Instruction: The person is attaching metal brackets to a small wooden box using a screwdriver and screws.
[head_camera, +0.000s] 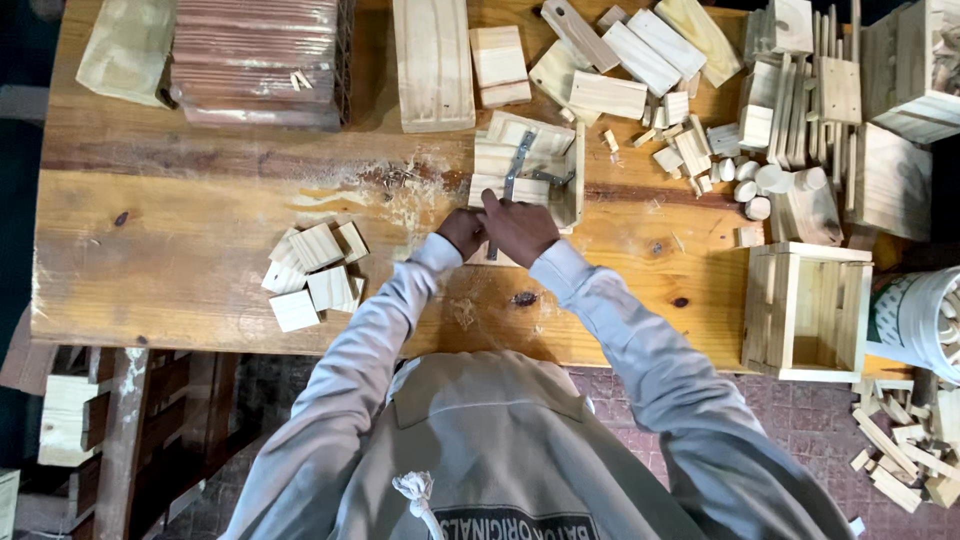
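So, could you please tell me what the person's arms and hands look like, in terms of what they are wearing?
Both arms are covered by long, pale grey sleeves that end in snug, lighter cuffs at the wrists. The left hand and the right hand are bare, with no gloves. The sleeves belong to a grey hooded top with a white knotted drawcord and dark printed lettering on the front.

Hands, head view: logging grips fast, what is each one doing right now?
Left hand: closed in a fist beside the small pale wooden block assembly; what it grips cannot be told.
Right hand: closed, fingers pressing on that assembly's near edge.
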